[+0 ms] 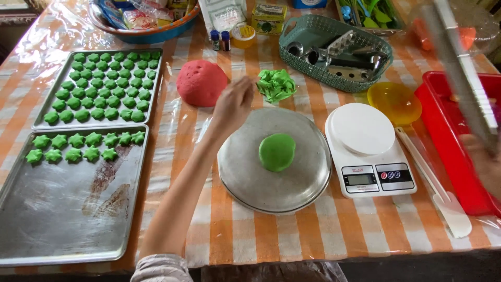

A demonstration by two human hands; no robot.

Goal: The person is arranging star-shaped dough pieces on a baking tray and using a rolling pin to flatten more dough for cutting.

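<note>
My left hand [233, 106] reaches out over the table toward a heap of green dough scraps [275, 84], fingers pinched near it; whether it holds a piece I cannot tell. A smooth green dough ball [277, 151] lies on a round metal plate [245, 177]. A red dough mound [201, 82] sits just left of the hand. At the right edge my right hand [482, 162] grips a long blurred metal tool [459, 78] that slants up over a red tray [449, 151].
Two baking trays [68, 209] at left carry several green star and round pieces. A white kitchen scale [368, 151], white spatula [438, 193], yellow bowl [394, 102], green basket of metal cutters [334, 52] and a blue bowl of packets [141, 21] stand around.
</note>
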